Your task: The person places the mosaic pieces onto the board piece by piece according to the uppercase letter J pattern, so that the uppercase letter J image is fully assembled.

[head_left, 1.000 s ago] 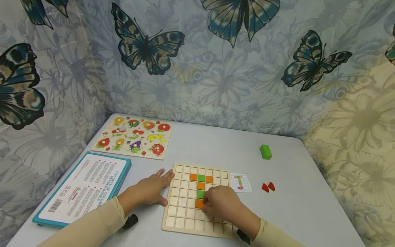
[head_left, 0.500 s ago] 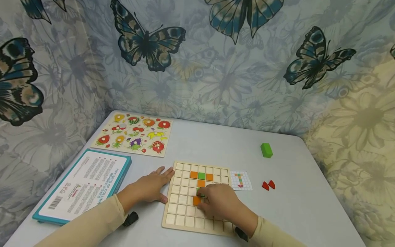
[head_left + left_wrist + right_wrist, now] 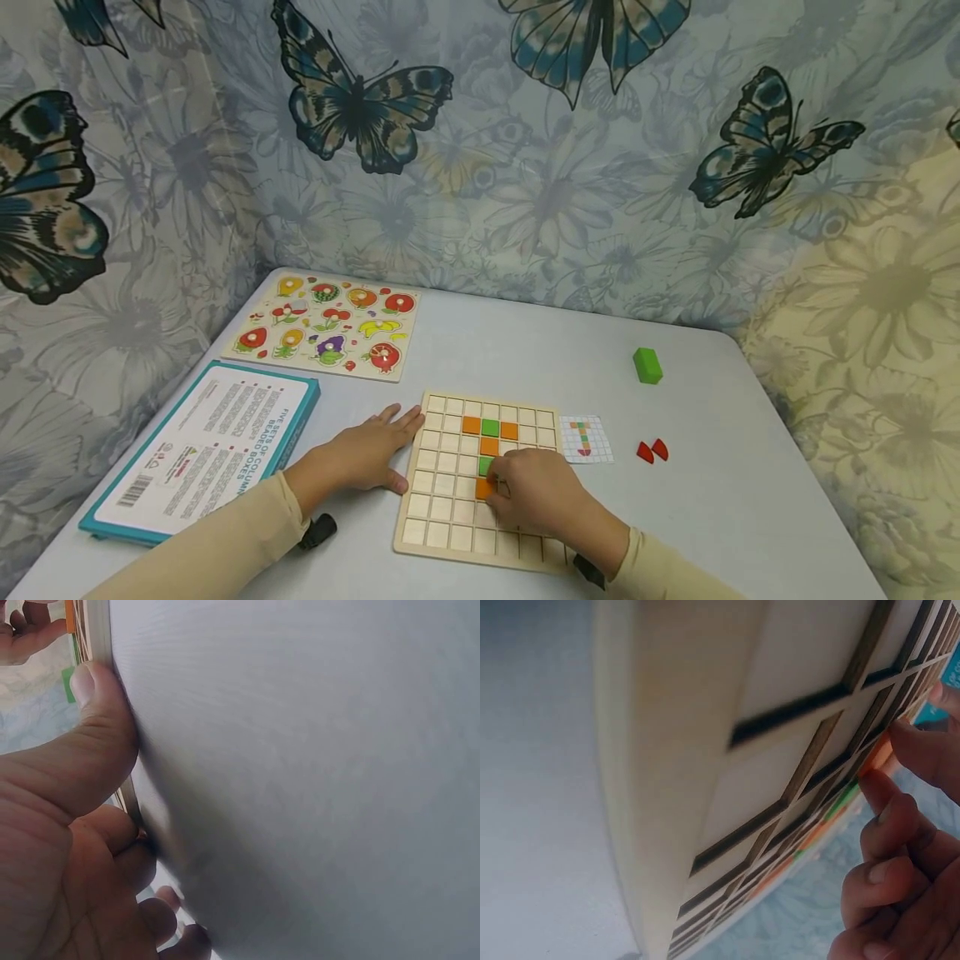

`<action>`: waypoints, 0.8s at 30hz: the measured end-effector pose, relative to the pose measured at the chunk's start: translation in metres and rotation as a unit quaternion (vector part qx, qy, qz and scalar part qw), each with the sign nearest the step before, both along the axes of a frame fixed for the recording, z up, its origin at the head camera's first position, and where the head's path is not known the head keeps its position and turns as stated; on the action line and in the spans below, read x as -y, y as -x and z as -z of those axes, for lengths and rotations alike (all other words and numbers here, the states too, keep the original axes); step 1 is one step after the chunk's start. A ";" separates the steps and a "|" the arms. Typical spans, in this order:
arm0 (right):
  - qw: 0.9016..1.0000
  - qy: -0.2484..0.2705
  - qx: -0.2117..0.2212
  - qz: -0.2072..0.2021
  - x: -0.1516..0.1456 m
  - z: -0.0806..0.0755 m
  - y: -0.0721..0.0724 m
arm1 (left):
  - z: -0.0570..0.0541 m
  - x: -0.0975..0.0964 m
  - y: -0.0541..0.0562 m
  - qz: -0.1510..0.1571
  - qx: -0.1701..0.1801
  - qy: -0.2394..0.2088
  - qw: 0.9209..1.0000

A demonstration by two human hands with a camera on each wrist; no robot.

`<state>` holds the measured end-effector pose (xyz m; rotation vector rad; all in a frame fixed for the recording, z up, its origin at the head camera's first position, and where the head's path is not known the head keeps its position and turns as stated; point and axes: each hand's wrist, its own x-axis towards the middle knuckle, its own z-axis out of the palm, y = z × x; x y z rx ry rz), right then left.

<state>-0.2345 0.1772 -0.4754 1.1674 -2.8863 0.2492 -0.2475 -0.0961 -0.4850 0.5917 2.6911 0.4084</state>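
Orange tile (image 3: 482, 489) in the thumb-and-finger pinch of the right hand (image 3: 540, 492), at the near end of a short column on a gridded wooden board (image 3: 438, 486). Square, so no long axis of its own; the column's line running away toward the board's far edge, green tile (image 3: 485, 466) directly beyond, more orange and green tiles (image 3: 490, 427) after that, up to a crossbar of three. Right hand much the nearer, just to the right of the piece; left hand (image 3: 371, 457) across bare squares to the left, fingers spread against the board's edge, grasping nothing. Full seating in the square impossible to tell behind the fingertips. Just off the board's right edge, a pattern card (image 3: 587, 439); farther right on the white table (image 3: 735, 500), two red wedges (image 3: 645, 452), then a green block (image 3: 647, 365) beyond. To the left, a teal-edged box (image 3: 202, 458), with a fruit puzzle (image 3: 315, 329) behind, beneath butterfly-patterned walls (image 3: 480, 233).
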 end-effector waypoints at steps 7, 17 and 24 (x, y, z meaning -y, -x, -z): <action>1.000 -0.013 -0.006 -0.001 0.000 -0.005 0.001 | -0.003 0.000 -0.001 0.002 0.000 0.000 1.000; 1.000 0.007 0.010 0.008 -0.002 -0.007 -0.001 | -0.005 0.000 0.001 0.004 0.002 0.013 1.000; 0.993 0.012 0.069 0.092 -0.040 -0.018 0.008 | -0.006 -0.002 0.000 -0.003 0.013 0.009 1.000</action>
